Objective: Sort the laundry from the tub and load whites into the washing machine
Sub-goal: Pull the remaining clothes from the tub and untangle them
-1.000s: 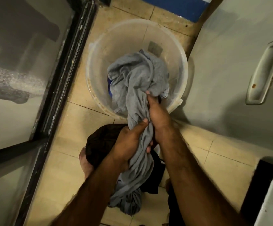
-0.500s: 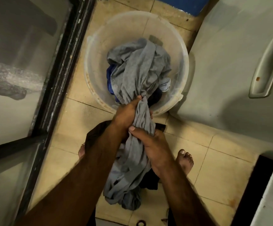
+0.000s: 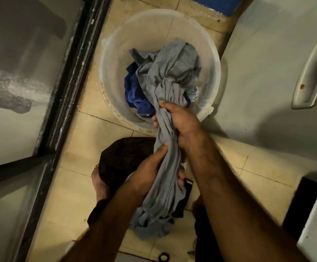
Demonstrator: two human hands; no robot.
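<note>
A long grey cloth (image 3: 168, 76) trails from the translucent round tub (image 3: 213, 53) on the tiled floor down to my feet. My right hand (image 3: 180, 118) grips it at the tub's near rim. Lower on the same strand, my left hand (image 3: 150, 174) is closed around it. A blue garment (image 3: 135, 91) lies in the tub under the grey cloth. A dark garment (image 3: 123, 157) lies on the floor beneath my hands. A white appliance corner (image 3: 316, 224) shows at the lower right; I cannot tell if it is the washing machine.
A dark-framed glass door (image 3: 65, 91) runs along the left. A pale cabinet with a recessed handle (image 3: 311, 72) stands on the right, close to the tub. My bare left foot (image 3: 99, 184) is on the tiles.
My hands have swapped places along the grey cloth: the right one is now the upper grip at the tub rim and the left one the lower. More cloth hangs below my hands.
</note>
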